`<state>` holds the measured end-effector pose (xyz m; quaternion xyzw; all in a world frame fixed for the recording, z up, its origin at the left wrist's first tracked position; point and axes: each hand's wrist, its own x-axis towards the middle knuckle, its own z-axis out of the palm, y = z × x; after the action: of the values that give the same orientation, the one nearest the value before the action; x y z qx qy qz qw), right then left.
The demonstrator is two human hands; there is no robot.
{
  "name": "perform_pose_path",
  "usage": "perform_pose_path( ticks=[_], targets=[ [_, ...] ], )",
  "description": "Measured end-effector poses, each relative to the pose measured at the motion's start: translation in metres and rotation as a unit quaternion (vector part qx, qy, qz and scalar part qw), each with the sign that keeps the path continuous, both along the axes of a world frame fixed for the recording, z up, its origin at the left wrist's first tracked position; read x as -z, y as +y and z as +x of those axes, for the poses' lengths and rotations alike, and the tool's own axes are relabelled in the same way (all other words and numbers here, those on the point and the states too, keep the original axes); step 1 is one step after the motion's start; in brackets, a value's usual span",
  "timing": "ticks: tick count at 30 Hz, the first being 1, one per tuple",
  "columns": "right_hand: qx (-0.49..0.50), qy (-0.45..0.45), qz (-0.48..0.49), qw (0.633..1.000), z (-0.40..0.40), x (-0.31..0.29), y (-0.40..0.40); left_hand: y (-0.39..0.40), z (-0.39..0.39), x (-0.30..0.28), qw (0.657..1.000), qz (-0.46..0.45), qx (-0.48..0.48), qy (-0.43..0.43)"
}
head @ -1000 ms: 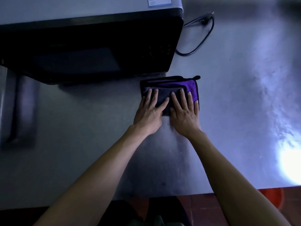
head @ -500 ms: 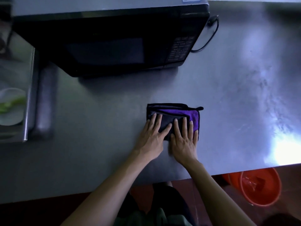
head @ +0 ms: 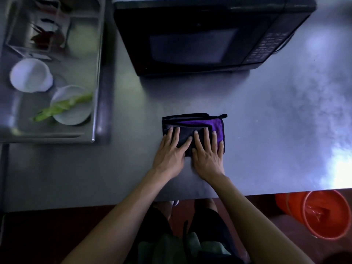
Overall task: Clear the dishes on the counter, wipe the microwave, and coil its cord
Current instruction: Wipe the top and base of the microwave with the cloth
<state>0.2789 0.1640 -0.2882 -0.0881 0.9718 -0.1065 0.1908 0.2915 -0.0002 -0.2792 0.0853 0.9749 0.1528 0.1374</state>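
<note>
A folded purple and grey cloth (head: 216,124) lies flat on the steel counter (head: 266,121) in front of the black microwave (head: 200,35). My left hand (head: 170,151) and my right hand (head: 207,152) rest side by side on the cloth, fingers straight and spread, pressing it down. A short piece of the microwave's cord (head: 283,47) shows at its right side; the rest is hidden. In the sink (head: 97,73) at the left sit a white cup (head: 28,75) and a white bowl (head: 76,109) with a green vegetable stalk (head: 61,106) across it.
An orange bucket (head: 322,214) stands on the floor below the counter's front right edge. A wire rack (head: 38,27) with dark items sits at the back of the sink. Bright glare covers the counter's right side.
The view has pulled back and shifted left, bringing the sink, dishes and bucket into sight. Both hands stay flat on the cloth in the same pose.
</note>
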Motion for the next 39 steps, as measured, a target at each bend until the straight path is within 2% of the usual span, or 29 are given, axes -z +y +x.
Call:
perform_pose_path(
  ticks=[8,23,32,39],
  targets=[
    [-0.056,-0.011,0.016,0.998,-0.008,-0.007,-0.046,-0.045,0.006,-0.001,0.998,0.018,-0.054,-0.016],
    [-0.136,-0.010,-0.038,0.990,-0.172,-0.009,-0.133,-0.132,-0.129,0.000,0.993,-0.067,-0.093,0.035],
    [-0.126,0.010,-0.062,0.990,-0.190,-0.004,-0.109,-0.109,-0.155,-0.009,0.993,-0.081,-0.084,0.027],
    [-0.071,0.016,-0.050,0.996,-0.210,-0.006,-0.008,-0.008,-0.191,-0.011,0.996,-0.051,-0.071,-0.007]
  ],
)
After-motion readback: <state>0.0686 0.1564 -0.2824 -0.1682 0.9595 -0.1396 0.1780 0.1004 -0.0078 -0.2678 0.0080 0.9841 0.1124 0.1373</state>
